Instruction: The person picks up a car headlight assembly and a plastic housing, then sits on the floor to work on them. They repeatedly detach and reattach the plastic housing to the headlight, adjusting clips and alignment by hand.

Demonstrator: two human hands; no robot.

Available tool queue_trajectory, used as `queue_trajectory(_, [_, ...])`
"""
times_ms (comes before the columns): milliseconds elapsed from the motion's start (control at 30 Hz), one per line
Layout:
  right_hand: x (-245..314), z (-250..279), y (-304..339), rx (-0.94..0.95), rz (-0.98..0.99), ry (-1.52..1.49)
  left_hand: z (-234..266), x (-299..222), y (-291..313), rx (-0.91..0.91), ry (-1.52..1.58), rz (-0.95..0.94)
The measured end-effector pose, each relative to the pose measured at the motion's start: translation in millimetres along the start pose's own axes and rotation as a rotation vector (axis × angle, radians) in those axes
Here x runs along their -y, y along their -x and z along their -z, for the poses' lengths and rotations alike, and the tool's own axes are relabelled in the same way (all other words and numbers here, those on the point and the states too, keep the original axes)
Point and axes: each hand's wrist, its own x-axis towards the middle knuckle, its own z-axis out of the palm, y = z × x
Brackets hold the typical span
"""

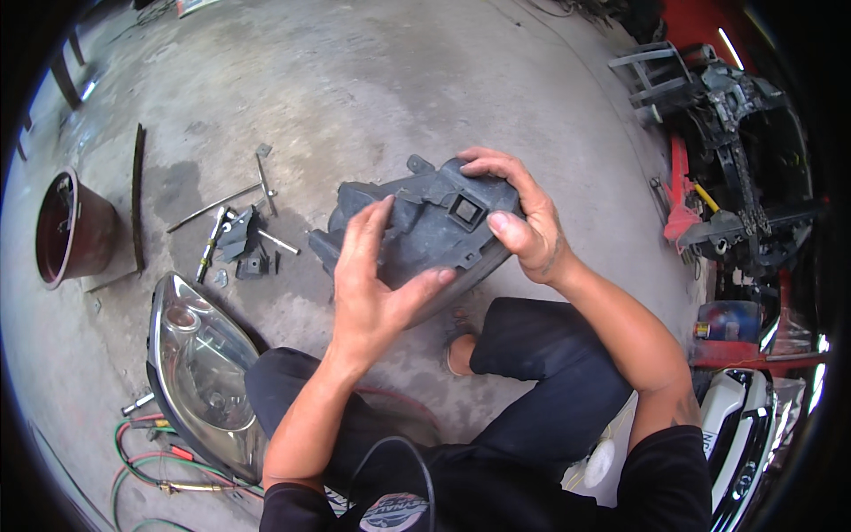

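Note:
A dusty black plastic housing (424, 232), shaped like the back of a headlight, is held up over my knees. It has a square socket near its right end and a small tab at its far edge. My right hand (530, 232) grips the right end, fingers over the far edge and thumb beside the socket. Closed on the near left side is my left hand (368, 297), its fingers lying across the housing and its thumb along the near edge. The underside is hidden. A clear-lensed headlight (206, 368) rests on the floor by my left leg.
Left of the housing lie a T-shaped wrench (215, 207), a ratchet (211, 244) and broken black plastic pieces (238, 233). A brown bucket (96, 232) stands farther left. Red and green hoses (124, 452) coil near the headlight. Car parts (740, 151) line the right side.

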Motion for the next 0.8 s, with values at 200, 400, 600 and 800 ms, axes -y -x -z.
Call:
queue_trajectory(200, [-10.9,1.8,4.0,0.008,-0.048,-0.072,2.2,0.5,0.8,-0.016,0.000,-0.021])
queue_trajectory(400, [-17.2,10.6,-1.2,-0.024,-0.023,-0.054,28.0,28.4,-3.1,-0.299,0.408,0.151])
queue_trajectory(600, [-22.7,21.5,-3.2,-0.021,-0.034,-0.032,60.2,155.4,-14.0,-0.532,0.356,0.478])
queue_trajectory(800, [-26.5,25.4,-3.4,-0.008,-0.040,-0.049,70.8,304.3,42.5,-1.096,-0.048,1.116])
